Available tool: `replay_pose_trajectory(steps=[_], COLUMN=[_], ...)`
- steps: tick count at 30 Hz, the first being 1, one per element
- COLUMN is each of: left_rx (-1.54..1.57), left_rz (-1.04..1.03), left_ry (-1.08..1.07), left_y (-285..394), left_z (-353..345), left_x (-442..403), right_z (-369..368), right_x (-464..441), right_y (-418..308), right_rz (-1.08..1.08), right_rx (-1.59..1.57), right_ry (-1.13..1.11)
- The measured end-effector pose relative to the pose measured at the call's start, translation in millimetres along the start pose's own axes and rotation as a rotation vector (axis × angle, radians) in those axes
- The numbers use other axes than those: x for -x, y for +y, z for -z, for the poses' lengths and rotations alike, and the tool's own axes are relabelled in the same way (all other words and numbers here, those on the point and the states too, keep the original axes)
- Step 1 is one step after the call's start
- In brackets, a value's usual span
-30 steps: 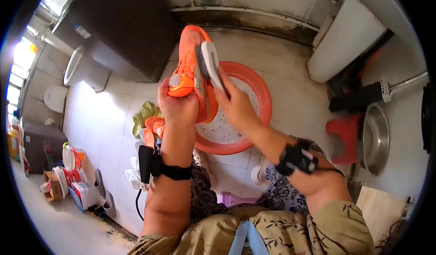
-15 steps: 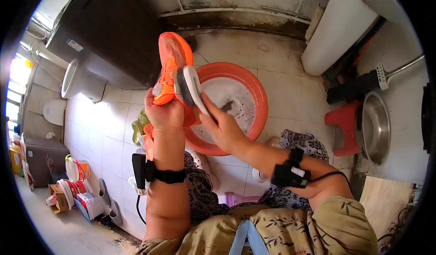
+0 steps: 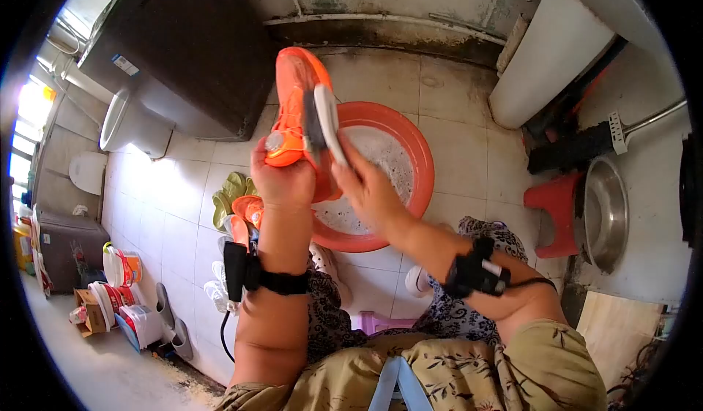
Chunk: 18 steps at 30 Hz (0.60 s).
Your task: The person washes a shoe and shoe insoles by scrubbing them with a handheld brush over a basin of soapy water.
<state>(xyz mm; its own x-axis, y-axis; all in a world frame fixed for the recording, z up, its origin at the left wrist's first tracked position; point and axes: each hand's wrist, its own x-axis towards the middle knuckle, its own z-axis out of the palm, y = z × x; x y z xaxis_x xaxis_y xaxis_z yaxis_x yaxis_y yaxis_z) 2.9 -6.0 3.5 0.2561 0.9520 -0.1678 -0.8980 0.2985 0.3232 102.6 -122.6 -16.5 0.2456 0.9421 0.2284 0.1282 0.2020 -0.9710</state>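
Note:
My left hand grips an orange sneaker near its heel, toe pointing away from me. In my right hand is a scrub brush with a white back and dark bristles, its bristles pressed against the sneaker's right side. Both are held above the left part of an orange-red basin of foamy water. Another orange shoe lies on the floor left of the basin, partly hidden by my left forearm.
Green slippers lie by the basin. A red stool and a metal bowl stand at the right, below a black broom. Buckets are at the left; a dark appliance stands at the back left.
The sneaker, the brush and both hands have shifted to the right in view. The brush has slid a little toward the toe along the sneaker's side.

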Motion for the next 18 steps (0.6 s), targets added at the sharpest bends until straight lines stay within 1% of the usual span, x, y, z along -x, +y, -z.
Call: replay_pose_trajectory(steps=[1, 3, 4, 5, 7, 8, 9, 10, 11, 12, 13, 14, 15, 16, 17, 18], left_rx=[0.0, -0.013, 0.009, 0.007, 0.007, 0.001, 0.005, -0.061, -0.127, -0.186, -0.18, -0.277, -0.374, -0.466, -0.458, -0.614], left_rz=[-0.01, -0.039, -0.074, -0.027, 0.093, 0.137, 0.136, 0.143, 0.148, 0.139, 0.131, 0.094, 0.056, 0.069, 0.054, 0.043], left_ry=[0.0, 0.03, -0.017, -0.01, -0.062, -0.053, -0.056, -0.034, -0.007, -0.106, -0.107, -0.076, -0.043, -0.111, -0.105, -0.135], left_y=[5, 12, 11, 5, -8, -13, -18, -24, -27, -28, -26, -24, -21, -16, -15, -16], left_z=[-3, -3, 5, 12, 6, 5, 1, -5, -8, -6, -5, -4, -2, 4, 8, 11], left_x=[-1, -1, -8, -5, 4, 7, 11, 17, 21, 20, 19, 17, 16, 13, 10, 9], right_z=[-2, -2, 1, 4, 13, 20, 29, 36, 38, 38, 38, 37, 35, 34, 36, 44], right_x=[7, 17, 9, -4, -35, -48, -59, -63, -61, -57, -52, -42, -35, -28, -26, -28], right_y=[0, 0, 3, 5, 9, 8, 6, 4, 6, 9, 10, 7, 9, 14, 18, 9], right_rz=[0.004, -0.028, -0.068, -0.07, -0.004, -0.001, 0.056, 0.114, 0.114, 0.049, -0.011, -0.013, -0.004, -0.024, -0.047, -0.086], right_rx=[-0.004, -0.057, -0.001, 0.001, 0.137, 0.139, 0.228, 0.317, 0.321, 0.338, 0.356, 0.342, 0.346, 0.298, 0.251, 0.277], right_ry=[-0.008, -0.092, -0.076, -0.077, 0.097, 0.098, 0.153, 0.206, 0.199, 0.173, 0.148, 0.074, 0.06, 0.003, -0.053, -0.065])
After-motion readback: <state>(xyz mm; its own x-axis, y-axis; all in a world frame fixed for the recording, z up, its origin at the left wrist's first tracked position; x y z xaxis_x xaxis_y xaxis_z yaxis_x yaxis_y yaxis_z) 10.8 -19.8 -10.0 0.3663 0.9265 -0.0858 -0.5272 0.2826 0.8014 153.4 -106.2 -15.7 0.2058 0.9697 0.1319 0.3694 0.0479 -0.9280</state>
